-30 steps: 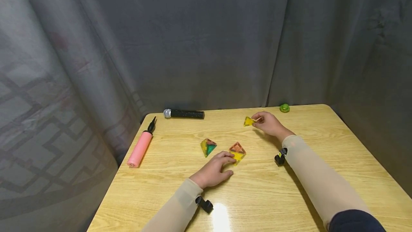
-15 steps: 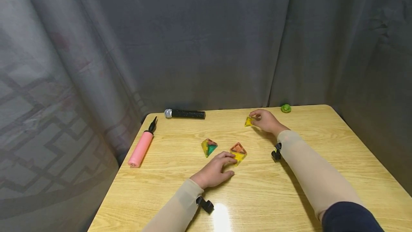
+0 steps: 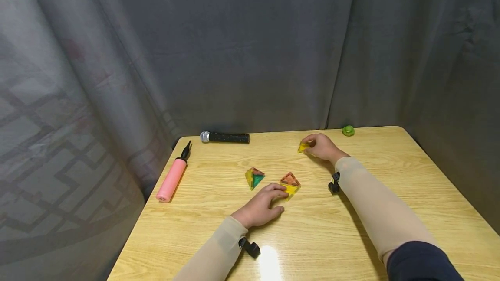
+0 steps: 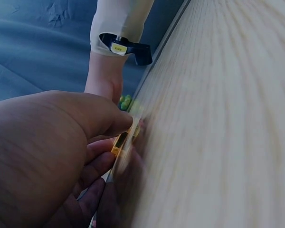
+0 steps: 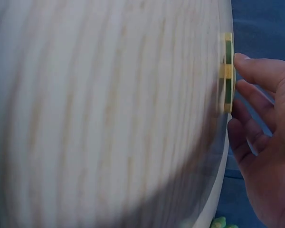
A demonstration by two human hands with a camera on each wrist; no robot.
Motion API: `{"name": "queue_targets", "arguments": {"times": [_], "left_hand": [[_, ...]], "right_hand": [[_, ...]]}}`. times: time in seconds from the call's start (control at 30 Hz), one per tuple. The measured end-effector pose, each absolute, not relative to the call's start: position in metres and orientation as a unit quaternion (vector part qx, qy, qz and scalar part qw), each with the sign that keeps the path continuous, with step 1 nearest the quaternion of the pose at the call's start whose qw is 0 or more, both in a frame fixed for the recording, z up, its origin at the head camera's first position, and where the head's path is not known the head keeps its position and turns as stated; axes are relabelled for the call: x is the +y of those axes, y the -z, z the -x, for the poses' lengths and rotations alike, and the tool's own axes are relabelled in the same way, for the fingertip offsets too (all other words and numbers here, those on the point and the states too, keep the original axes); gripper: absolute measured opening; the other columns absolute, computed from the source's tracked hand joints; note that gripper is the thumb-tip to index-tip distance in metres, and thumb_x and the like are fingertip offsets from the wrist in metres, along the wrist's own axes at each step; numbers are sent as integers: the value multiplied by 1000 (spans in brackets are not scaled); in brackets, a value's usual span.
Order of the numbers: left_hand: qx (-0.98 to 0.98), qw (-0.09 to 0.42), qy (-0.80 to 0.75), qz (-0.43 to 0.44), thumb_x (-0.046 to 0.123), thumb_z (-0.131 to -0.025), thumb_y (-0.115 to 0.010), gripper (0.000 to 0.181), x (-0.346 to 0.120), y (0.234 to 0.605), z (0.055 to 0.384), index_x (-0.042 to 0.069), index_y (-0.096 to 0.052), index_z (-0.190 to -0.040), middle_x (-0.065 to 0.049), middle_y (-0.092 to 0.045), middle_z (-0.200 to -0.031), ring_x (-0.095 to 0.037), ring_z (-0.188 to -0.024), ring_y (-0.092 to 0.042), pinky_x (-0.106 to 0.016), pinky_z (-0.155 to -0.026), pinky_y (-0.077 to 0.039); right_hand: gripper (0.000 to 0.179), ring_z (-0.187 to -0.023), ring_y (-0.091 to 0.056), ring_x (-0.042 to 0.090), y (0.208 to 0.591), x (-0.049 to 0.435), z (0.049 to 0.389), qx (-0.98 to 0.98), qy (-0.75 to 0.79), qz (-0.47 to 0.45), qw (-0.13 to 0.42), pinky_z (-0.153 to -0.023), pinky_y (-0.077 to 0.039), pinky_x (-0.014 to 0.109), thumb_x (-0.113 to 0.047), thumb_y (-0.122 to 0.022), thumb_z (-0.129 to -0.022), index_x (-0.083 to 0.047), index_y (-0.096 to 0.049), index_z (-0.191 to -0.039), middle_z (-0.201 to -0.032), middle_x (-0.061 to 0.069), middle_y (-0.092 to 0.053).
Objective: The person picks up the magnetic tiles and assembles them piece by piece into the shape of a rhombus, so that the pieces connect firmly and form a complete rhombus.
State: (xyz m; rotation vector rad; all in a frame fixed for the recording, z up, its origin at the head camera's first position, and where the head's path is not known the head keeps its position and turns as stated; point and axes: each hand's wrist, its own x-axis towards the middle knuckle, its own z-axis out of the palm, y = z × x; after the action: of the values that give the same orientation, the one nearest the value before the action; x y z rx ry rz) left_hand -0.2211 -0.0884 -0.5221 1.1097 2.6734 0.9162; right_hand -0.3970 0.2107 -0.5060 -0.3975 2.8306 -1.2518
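Observation:
My left hand (image 3: 259, 206) lies relaxed over the table, fingertips on a flat translucent yellow triangle magnetic tile (image 3: 291, 190). An orange triangle tile (image 3: 290, 179) adjoins its far edge. Toward the back, my right hand (image 3: 322, 147) is over another yellow triangle tile (image 3: 302, 146), partly covering it. The right wrist view has this tile (image 5: 229, 73) flat on the tabletop, with the loosely bent thumb and fingers right at its upper side. A small pyramid of yellow, red and green tiles (image 3: 254, 178) stands left of the orange one.
Along the back edge lies a black microphone (image 3: 226, 138). A pink hand pump (image 3: 172, 180) with a black nozzle is at the left edge. One small green object (image 3: 348, 130) sits at the back right. Grey curtains (image 3: 250, 55) surround the wooden table (image 3: 218, 211).
My right hand has lowered the yellow tile, first held tilted by its edge, flat onto the table and shifted slightly left. My left hand has stayed in place.

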Motion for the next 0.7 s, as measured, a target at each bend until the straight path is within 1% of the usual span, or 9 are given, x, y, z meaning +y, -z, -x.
{"name": "queue_targets", "arguments": {"times": [0.07,0.2,0.27,0.33,0.5,0.7], "left_hand": [[880,52,-301,-365,19,-103,-69,42,-89,522,221,13,-63,-144,3,-49,-152,-15,-144,-43,-34,-119,-38],[881,50,-296,-365,20,-103,-68,42,-90,522,221,14,-63,-145,4,-49,-152,-15,-144,-43,-34,-119,-38],[881,49,-294,-366,20,-103,-68,42,-90,523,221,14,-62,-145,4,-49,-153,-15,-144,-43,-34,-119,-38],[882,49,-294,-366,20,-103,-68,42,-90,523,222,14,-63,-145,3,-49,-152,-15,-144,-43,-34,-119,-38],[882,54,-295,-363,20,-102,-69,43,-90,524,221,14,-63,-144,4,-49,-152,-15,-145,-43,-34,-119,-38],[881,52,-296,-366,19,-102,-68,42,-90,522,220,14,-63,-144,3,-49,-152,-15,-144,-43,-34,-119,-38]], "right_hand": [[30,-116,-63,37,507,210,398,908,398,129,7,-100,-52,52,-3,-79,-92,-4,-75,-122,-133,19,-66],[26,-110,-63,34,507,209,400,910,392,134,2,-95,-54,49,-5,-81,-91,-4,-76,-117,-129,19,-66],[25,-106,-63,33,507,208,401,910,390,141,3,-91,-54,48,-5,-80,-92,-3,-75,-117,-129,20,-65],[25,-104,-62,32,508,207,400,910,389,145,6,-89,-53,48,-6,-78,-94,-3,-75,-119,-132,20,-63],[29,-109,-62,32,511,206,400,910,387,149,13,-95,-53,50,-4,-75,-96,-4,-74,-125,-137,19,-63],[26,-116,-61,36,512,208,400,905,400,143,16,-101,-52,53,-4,-77,-95,-4,-75,-120,-135,19,-63]]}}
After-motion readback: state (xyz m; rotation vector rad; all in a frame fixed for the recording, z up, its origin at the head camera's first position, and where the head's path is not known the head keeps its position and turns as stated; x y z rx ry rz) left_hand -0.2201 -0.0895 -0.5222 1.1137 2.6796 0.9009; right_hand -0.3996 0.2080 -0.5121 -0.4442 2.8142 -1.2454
